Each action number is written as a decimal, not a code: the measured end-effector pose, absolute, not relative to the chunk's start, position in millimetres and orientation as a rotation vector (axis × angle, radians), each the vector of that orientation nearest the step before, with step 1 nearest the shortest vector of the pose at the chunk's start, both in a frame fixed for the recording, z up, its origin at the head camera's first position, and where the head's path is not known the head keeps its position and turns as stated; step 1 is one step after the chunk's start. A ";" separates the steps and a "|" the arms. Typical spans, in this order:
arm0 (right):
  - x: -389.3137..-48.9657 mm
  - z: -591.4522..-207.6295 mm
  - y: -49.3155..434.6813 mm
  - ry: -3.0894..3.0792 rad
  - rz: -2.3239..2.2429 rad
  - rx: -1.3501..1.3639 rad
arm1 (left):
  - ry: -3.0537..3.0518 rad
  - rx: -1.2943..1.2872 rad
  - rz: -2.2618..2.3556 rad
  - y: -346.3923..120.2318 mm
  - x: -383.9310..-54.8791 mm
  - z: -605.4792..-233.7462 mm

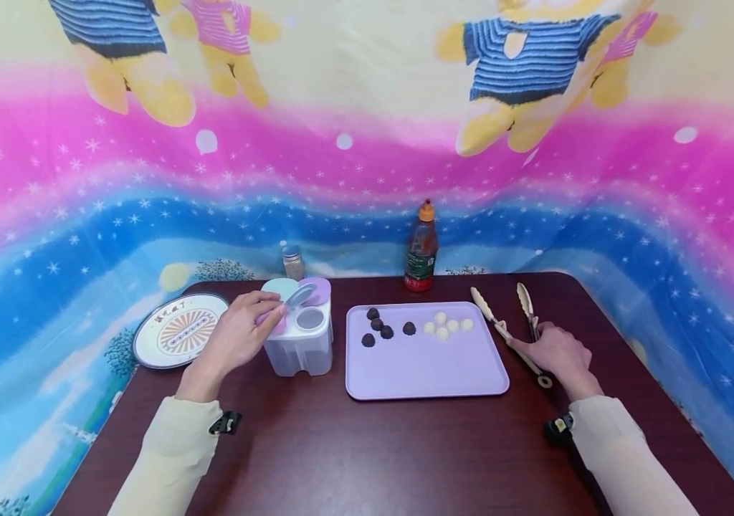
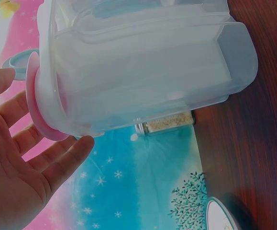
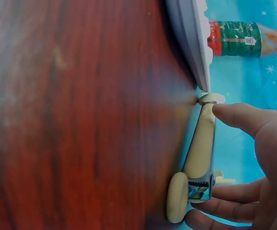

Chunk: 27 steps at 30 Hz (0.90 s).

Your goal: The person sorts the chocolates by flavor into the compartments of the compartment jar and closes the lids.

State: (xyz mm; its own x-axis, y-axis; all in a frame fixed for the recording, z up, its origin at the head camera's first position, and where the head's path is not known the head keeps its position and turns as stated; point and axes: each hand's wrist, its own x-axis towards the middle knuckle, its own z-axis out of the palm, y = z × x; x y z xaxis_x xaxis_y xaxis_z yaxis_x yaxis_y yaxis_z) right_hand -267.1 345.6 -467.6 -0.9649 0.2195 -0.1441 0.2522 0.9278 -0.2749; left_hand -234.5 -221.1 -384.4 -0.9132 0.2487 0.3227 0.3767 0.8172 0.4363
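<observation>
My left hand (image 1: 242, 333) is over a white, translucent seasoning box (image 1: 299, 358) with several coloured lids. Its blue-grey lid (image 1: 302, 294) stands raised beside an uncovered round opening, and my thumb is at that lid's edge. In the left wrist view the fingers spread loosely behind a pink lid (image 2: 45, 117). On the right, my right hand (image 1: 560, 352) holds beige-tipped tongs (image 1: 499, 326), whose arms are spread wide. The right wrist view has the thumb against one arm of the tongs (image 3: 200, 148) and the other fingers curled on the far side.
A lilac tray (image 1: 428, 376) between the hands bears several dark pieces (image 1: 368, 340) and several cream pieces (image 1: 442, 334). Behind it stands a red sauce bottle (image 1: 421, 258). A small glass shaker (image 1: 292, 264) stands behind the box, and an oval plate (image 1: 148, 347) lies at the left edge.
</observation>
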 end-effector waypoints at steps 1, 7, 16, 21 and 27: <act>-267.4 -468.2 346.1 2.966 -0.443 0.364 | -2.745 -0.485 -0.736 -221.1 -234.7 -384.5; -269.0 -469.7 347.8 2.955 -0.451 0.349 | -2.739 -0.491 -0.732 -220.9 -235.0 -384.2; -271.8 -469.6 347.9 2.969 -0.487 0.344 | -2.739 -0.491 -0.735 -221.3 -234.6 -385.2; -270.2 -470.5 352.3 2.970 -0.510 0.350 | -2.736 -0.496 -0.736 -221.3 -235.3 -385.8; -272.8 -471.9 356.3 2.996 -0.580 0.321 | -2.731 -0.501 -0.736 -221.2 -235.9 -384.7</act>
